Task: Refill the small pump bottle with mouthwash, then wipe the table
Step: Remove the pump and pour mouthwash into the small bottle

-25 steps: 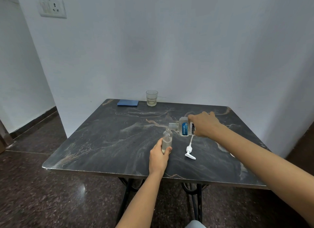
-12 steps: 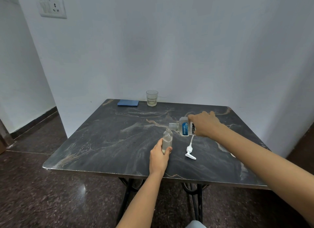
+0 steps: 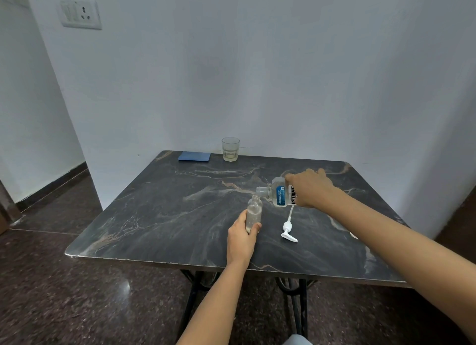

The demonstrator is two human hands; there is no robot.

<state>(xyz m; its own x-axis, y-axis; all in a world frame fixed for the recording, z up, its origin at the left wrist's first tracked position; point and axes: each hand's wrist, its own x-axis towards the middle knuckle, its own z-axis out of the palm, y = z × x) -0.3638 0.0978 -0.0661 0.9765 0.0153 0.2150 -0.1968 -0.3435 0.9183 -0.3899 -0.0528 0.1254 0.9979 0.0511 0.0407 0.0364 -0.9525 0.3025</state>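
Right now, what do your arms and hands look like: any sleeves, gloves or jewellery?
Both are bare. The left hand and the right hand wear no gloves, and no ring, watch or band shows on either wrist. No sleeve is in view anywhere up to the frame edge.

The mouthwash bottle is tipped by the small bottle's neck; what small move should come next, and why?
Probably tip the Listerine bottle slightly further with the right hand, mouth over the open neck of the small bottle. It lies about level, mouth just above and beside that neck, no stream shows, and the left hand grips the small bottle upright.
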